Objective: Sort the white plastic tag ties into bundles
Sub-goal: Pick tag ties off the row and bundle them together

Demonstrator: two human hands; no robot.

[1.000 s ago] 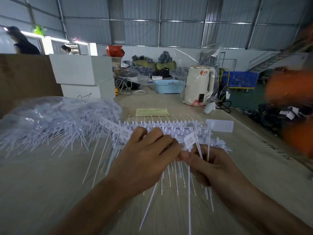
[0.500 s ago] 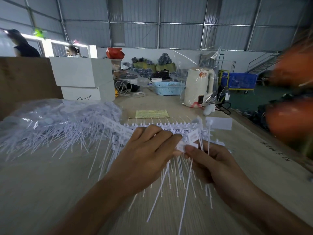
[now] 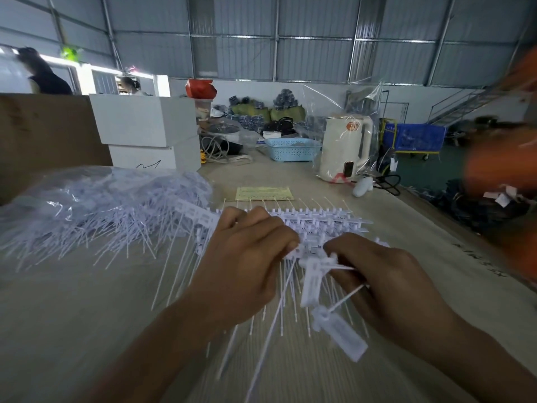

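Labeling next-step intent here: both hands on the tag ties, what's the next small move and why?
Probably draw the right hand back toward the body to pull its few pinched ties clear. Their tag ends already hang loose below the row of ties, which the left hand grips on the table. The big loose pile lies untouched at left.

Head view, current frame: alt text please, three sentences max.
Two bare hands work a row of white plastic tag ties on a pale table: the left hand rests curled on the row, the right hand grips a few ties. A loose heap of ties lies left; a kettle and blue basket stand behind.
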